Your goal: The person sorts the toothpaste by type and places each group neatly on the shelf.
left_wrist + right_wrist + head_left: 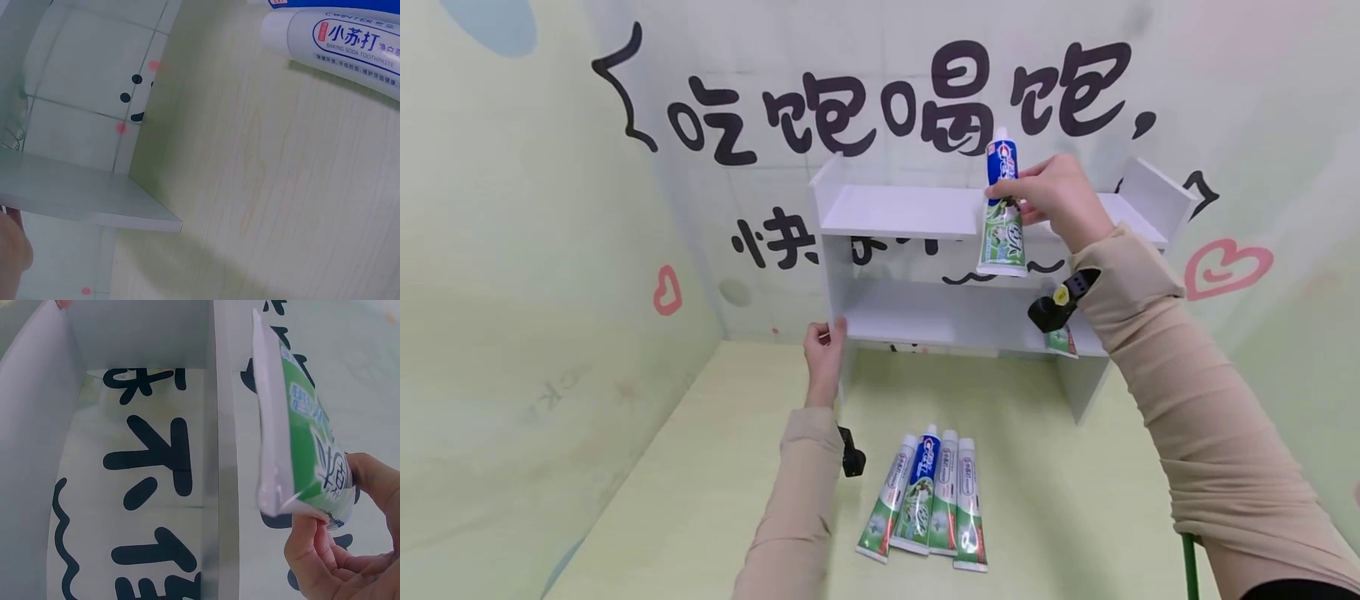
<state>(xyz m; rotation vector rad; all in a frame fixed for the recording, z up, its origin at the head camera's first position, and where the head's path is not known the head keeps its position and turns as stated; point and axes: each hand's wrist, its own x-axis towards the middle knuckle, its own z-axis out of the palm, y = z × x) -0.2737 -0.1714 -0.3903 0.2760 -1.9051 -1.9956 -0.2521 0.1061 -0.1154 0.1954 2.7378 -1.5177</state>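
My right hand (pixel 1063 196) pinches a blue and green toothpaste tube (pixel 1003 233) between thumb and fingers. The tube is upright with its white cap on top, in front of the upper board of a white two-tier shelf (pixel 906 208). In the right wrist view its flat crimped end (pixel 275 425) points towards the camera, beside the upper board. My left hand (pixel 825 354) grips the shelf's left side panel at the height of the lower board (pixel 925 317). Only part of that hand (pixel 12 256) shows in the left wrist view, behind the panel.
Several toothpaste tubes (pixel 969 508) lie side by side on the pale wooden table (pixel 700 500) before the shelf, caps towards it. Another tube's green end (pixel 1062 342) sticks out at the lower board's right, partly hidden by the right wrist camera (pixel 1051 315). Walls stand behind and at both sides.
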